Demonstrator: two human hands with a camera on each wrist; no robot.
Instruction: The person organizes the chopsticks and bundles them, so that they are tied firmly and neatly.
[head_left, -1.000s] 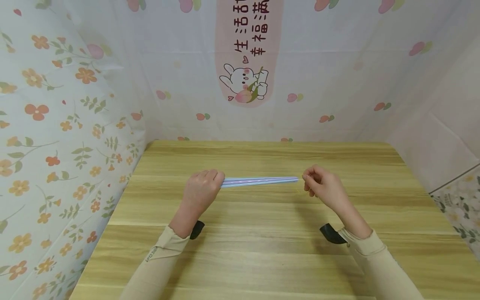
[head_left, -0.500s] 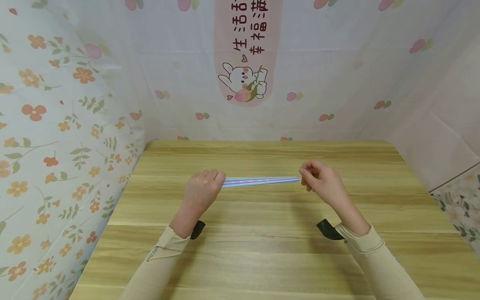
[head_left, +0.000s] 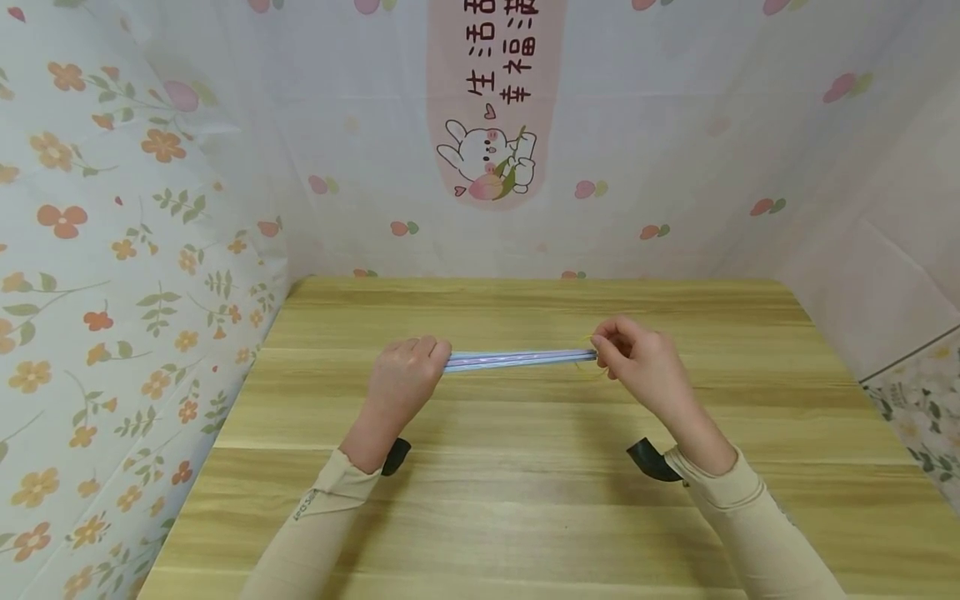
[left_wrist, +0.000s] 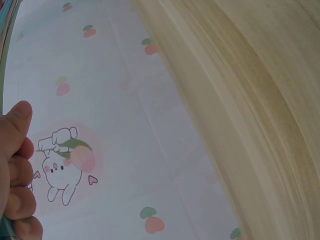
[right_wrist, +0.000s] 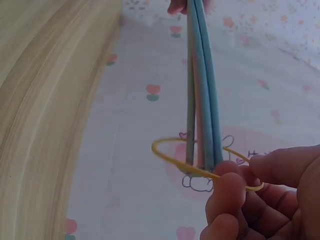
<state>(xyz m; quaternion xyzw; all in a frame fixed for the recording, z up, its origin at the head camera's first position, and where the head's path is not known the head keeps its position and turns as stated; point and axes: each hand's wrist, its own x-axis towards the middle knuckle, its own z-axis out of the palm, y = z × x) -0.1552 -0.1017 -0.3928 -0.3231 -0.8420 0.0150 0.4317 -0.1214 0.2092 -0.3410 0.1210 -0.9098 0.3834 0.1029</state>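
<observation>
A bundle of pastel blue, pink and green chopsticks point(head_left: 517, 359) stretches level between the hands, above the table. My left hand point(head_left: 405, 373) grips one end in curled fingers. In the left wrist view, its fingers point(left_wrist: 21, 195) show at the left edge, and most of the bundle is out of sight. The right hand point(head_left: 641, 357) pinches a thin yellow rubber band point(right_wrist: 170, 159) at the other end. Seen from the right wrist, the band loops loosely around the chopsticks' free tips, held wide by thumb and fingers point(right_wrist: 231, 192). The fingertips are close to the chopsticks' ends.
A wood-grain table point(head_left: 495, 492) lies under both hands. Behind it hangs a white printed cloth point(head_left: 360, 150) with a rabbit picture, and a flowered cloth point(head_left: 150, 292) hangs at the left. Black wrist-worn pieces point(head_left: 652, 461) jut out by both sleeves.
My right hand has moved left and slightly up, bringing the rubber band over the chopsticks' tips. The left hand and the bundle have hardly moved.
</observation>
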